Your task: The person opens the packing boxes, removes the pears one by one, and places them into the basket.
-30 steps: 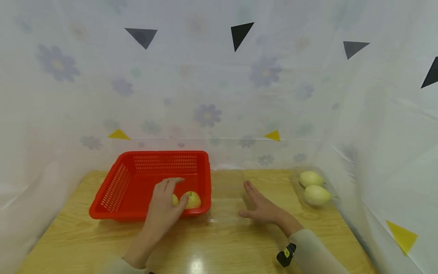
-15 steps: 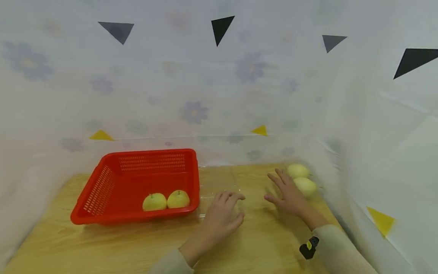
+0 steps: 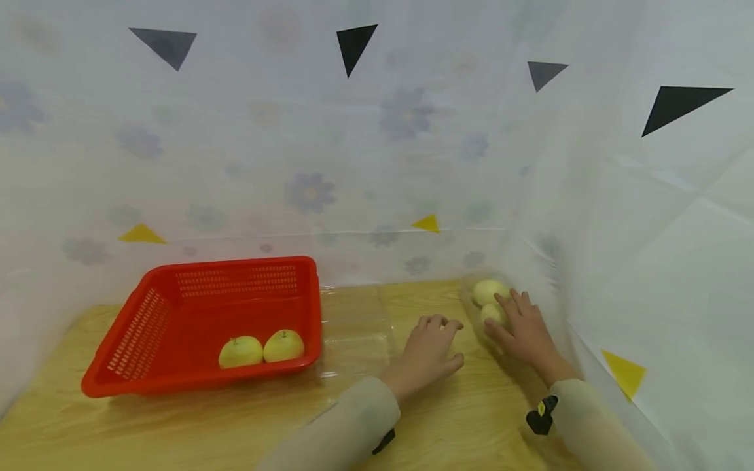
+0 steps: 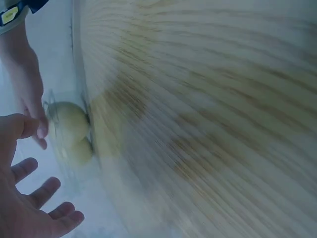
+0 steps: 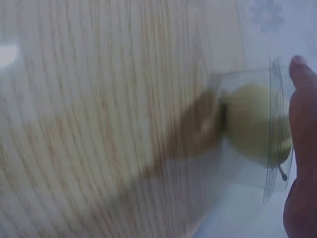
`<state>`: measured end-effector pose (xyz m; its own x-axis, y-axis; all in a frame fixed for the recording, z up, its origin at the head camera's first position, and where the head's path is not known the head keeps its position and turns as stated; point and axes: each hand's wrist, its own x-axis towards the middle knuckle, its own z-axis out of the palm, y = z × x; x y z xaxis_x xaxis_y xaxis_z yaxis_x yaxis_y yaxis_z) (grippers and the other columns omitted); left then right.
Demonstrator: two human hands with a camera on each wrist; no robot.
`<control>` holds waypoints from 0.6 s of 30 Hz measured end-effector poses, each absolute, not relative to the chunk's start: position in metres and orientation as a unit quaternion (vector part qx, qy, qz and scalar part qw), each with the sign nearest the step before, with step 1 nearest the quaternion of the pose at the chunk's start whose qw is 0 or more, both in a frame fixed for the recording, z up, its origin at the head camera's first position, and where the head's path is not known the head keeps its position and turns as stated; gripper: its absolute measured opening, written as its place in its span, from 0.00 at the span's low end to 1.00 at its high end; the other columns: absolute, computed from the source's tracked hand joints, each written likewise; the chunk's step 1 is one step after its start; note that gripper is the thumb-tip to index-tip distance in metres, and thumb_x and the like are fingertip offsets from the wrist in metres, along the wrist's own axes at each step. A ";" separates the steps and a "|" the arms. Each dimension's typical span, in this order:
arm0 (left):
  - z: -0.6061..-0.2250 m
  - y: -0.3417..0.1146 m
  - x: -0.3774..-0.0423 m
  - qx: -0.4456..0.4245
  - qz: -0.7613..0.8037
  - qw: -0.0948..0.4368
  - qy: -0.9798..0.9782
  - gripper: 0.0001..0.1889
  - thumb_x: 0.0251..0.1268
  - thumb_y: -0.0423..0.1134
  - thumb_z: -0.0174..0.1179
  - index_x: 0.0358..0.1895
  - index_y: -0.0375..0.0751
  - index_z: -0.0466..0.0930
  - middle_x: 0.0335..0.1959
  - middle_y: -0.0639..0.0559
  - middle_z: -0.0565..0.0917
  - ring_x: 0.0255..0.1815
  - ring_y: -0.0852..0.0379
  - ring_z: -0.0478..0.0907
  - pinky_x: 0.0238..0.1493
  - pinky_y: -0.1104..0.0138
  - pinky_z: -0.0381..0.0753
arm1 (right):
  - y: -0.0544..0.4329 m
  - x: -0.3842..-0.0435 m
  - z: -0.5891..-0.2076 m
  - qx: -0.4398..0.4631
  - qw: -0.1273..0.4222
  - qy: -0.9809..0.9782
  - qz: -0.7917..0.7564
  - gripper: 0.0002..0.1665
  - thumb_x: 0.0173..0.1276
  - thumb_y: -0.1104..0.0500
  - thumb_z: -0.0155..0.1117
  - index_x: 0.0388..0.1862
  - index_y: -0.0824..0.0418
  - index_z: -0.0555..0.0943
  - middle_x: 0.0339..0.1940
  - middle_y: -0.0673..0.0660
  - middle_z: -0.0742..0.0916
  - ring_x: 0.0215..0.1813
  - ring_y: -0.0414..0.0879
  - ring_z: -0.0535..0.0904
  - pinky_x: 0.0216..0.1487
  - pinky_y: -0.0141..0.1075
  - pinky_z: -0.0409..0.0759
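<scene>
- Two yellow pears [image 3: 241, 352] are in the red basket [image 3: 200, 378], left of the left hand [image 3: 429, 353], which holds nothing, fingers apart.
- Two other pears [image 3: 489, 292] lie in a clear tray [image 5: 242, 171] under the right hand [image 3: 524, 330], fingers apart, touch unclear.
- The work seems half done.

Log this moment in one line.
left hand: holding nothing | right hand: at clear container, contact unclear | container: two fruits | red basket: two more fruits
</scene>
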<state>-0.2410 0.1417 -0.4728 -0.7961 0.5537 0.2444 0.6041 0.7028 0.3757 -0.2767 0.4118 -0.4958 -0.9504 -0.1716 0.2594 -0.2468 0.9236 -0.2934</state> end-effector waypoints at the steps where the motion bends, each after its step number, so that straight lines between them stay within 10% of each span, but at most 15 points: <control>1: -0.473 0.149 -0.244 -0.313 -0.218 0.052 -0.923 0.27 0.69 0.53 0.59 0.68 0.54 0.69 0.63 0.50 0.74 0.66 0.47 0.69 0.63 0.56 0.75 | 0.415 -0.278 -0.496 0.098 0.116 -0.975 0.165 0.42 0.75 0.39 0.54 0.78 0.63 0.60 0.78 0.76 0.56 0.76 0.79 0.44 0.69 0.74 0.44; 18: -0.492 0.238 -0.255 -0.346 -0.124 0.052 -0.928 0.44 0.66 0.57 0.61 0.81 0.54 0.50 0.82 0.46 0.45 0.82 0.41 0.42 0.76 0.54 0.60 | 0.433 -0.292 -0.489 0.021 0.046 -0.969 0.242 0.40 0.82 0.41 0.39 0.80 0.66 0.52 0.78 0.78 0.52 0.75 0.78 0.49 0.69 0.73 0.53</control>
